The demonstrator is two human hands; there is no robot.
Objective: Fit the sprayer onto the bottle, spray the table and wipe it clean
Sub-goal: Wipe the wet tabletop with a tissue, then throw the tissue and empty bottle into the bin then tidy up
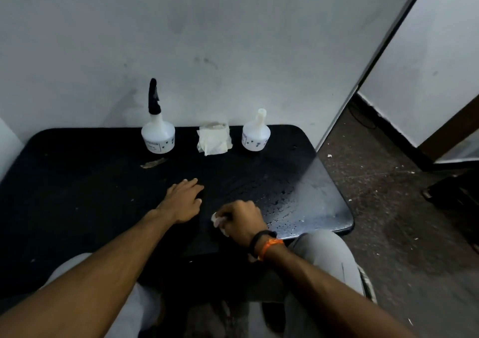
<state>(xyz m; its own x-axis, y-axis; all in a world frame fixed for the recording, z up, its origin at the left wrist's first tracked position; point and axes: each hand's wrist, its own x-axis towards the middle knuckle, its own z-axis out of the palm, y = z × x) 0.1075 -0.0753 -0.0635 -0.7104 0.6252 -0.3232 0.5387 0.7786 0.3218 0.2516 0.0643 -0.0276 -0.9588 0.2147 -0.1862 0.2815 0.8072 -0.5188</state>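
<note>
A white bottle (157, 135) with a black sprayer (154, 96) fitted on top stands at the back of the black table (77, 187). A second white bottle (256, 135) with a bare open neck stands to its right. Between them lies a pile of white tissue (214, 139). My right hand (242, 220) is closed on a crumpled white tissue (217, 218) and presses it to the table near the front edge. My left hand (182, 199) lies flat on the table, fingers together, just left of it. Water droplets (280, 208) cover the table's right part.
A brown scrap (153, 163) lies on the table in front of the sprayer bottle. A white wall stands right behind the table. The table's right edge drops to a dirty grey floor (388, 208). My knees in light trousers (329, 249) sit under the front edge.
</note>
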